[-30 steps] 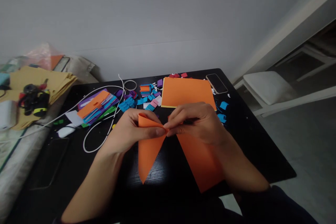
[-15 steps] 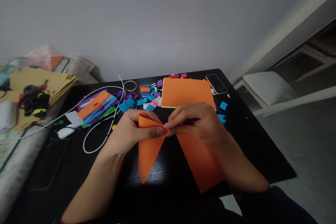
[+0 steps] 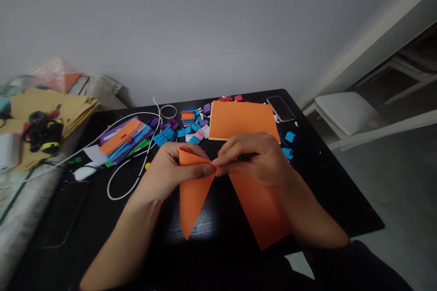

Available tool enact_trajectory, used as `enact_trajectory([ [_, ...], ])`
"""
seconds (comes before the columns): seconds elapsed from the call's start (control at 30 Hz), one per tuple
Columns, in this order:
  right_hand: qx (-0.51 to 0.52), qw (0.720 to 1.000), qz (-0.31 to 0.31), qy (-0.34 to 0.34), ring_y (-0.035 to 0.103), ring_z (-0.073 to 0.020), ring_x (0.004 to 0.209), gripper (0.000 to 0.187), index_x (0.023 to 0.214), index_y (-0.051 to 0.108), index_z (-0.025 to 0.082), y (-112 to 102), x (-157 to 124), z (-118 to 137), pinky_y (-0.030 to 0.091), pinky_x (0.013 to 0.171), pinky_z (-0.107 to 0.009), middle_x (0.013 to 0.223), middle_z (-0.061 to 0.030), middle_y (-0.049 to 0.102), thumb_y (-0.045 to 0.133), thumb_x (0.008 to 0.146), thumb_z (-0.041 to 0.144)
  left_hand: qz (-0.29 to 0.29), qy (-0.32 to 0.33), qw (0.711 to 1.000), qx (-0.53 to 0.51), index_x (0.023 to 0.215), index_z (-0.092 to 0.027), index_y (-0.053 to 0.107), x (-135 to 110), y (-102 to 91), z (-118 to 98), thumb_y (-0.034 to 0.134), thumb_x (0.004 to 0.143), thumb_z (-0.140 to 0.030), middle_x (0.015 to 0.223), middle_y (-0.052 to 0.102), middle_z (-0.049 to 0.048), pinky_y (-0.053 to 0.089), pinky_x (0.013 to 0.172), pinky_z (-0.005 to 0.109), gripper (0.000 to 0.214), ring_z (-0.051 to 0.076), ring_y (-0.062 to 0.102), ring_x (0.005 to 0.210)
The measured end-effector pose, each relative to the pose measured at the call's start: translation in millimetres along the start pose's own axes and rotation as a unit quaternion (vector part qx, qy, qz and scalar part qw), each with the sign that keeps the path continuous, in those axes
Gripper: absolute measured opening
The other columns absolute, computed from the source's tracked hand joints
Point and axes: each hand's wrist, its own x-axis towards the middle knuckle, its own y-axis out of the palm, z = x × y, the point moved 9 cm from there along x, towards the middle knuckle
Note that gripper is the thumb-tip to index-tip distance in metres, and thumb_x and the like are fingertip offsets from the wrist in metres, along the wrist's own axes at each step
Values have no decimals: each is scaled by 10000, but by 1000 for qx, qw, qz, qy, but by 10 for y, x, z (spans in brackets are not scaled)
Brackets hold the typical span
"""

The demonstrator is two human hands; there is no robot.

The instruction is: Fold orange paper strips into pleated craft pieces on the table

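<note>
Both hands pinch one orange paper sheet (image 3: 194, 195) above the black table (image 3: 327, 182). My left hand (image 3: 170, 170) holds its curled left part between thumb and fingers. My right hand (image 3: 256, 157) pinches the paper at the middle, thumb tips of both hands nearly touching. Two pointed flaps hang down, one under each hand; the right flap (image 3: 262, 211) is partly hidden by my right wrist.
A stack of orange sheets (image 3: 242, 118) lies behind the hands. Small blue, purple and red paper pieces (image 3: 191, 127) are scattered near it. A phone (image 3: 280, 108) lies at the back right, a white cable (image 3: 136, 163) and coloured strips (image 3: 126, 138) at the left. A white stool (image 3: 348, 111) stands right.
</note>
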Motion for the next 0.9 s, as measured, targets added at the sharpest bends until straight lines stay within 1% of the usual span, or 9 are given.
enact_trajectory([
  [0.1, -5, 1000, -3, 3, 779, -152, 791, 186, 962, 862, 258, -3, 1, -12, 671, 733, -266, 884, -22, 807, 905, 798, 183, -3, 0, 1000, 3, 736, -183, 816, 0, -2, 0, 921, 716, -291, 740, 749, 54, 533, 735, 321, 153, 205, 693, 765],
  [0.23, -4, 1000, -9, -10, 773, -146, 775, 199, 966, 859, 270, -11, 2, 0, 669, 718, -266, 879, -15, 808, 906, 796, 179, -10, -1, 1000, -2, 729, -192, 816, 5, -13, -1, 921, 711, -285, 718, 744, 48, 543, 731, 322, 141, 204, 695, 749],
  [0.37, -21, 999, -27, -10, 768, -150, 786, 225, 951, 856, 260, -49, 10, 28, 655, 723, -268, 889, -18, 816, 922, 769, 146, -46, 0, 999, -15, 717, -191, 812, 0, -108, -15, 938, 684, -291, 707, 750, 46, 532, 635, 286, 164, 177, 676, 666],
  [0.47, -20, 998, -53, 30, 760, -155, 783, 226, 949, 844, 235, -84, 12, 5, 648, 723, -275, 875, -19, 811, 935, 752, 174, -66, 2, 998, -20, 718, -189, 811, -8, -174, -28, 946, 674, -295, 710, 753, 37, 525, 579, 258, 177, 154, 662, 615],
  [0.57, -19, 996, -47, 79, 754, -152, 781, 167, 943, 827, 204, -42, 6, -50, 635, 713, -259, 867, -25, 800, 902, 794, 202, -70, 7, 997, -13, 716, -196, 813, -10, -182, -36, 943, 685, -295, 714, 757, 29, 524, 579, 239, 166, 138, 656, 613],
  [0.63, -36, 994, -39, 92, 740, -141, 770, 114, 924, 816, 190, -7, 0, -70, 614, 701, -241, 851, -23, 787, 871, 825, 200, -77, 10, 997, -3, 727, -200, 817, -11, -177, -38, 942, 691, -296, 727, 766, 29, 517, 585, 229, 162, 131, 654, 623],
  [0.77, -71, 992, -53, 86, 686, -122, 725, 39, 873, 789, 182, -4, -15, -84, 566, 660, -227, 789, -4, 743, 823, 866, 199, -90, 9, 996, 5, 739, -198, 820, -15, -151, -33, 947, 687, -308, 735, 776, 40, 520, 602, 238, 176, 141, 666, 636],
  [0.9, -94, 990, -55, 87, 669, -124, 715, 38, 889, 776, 187, 5, -27, -97, 554, 654, -236, 783, 0, 731, 781, 906, 221, -99, 10, 995, 3, 732, -188, 814, -21, -148, -36, 948, 682, -320, 712, 761, 41, 503, 578, 241, 195, 146, 656, 626],
])
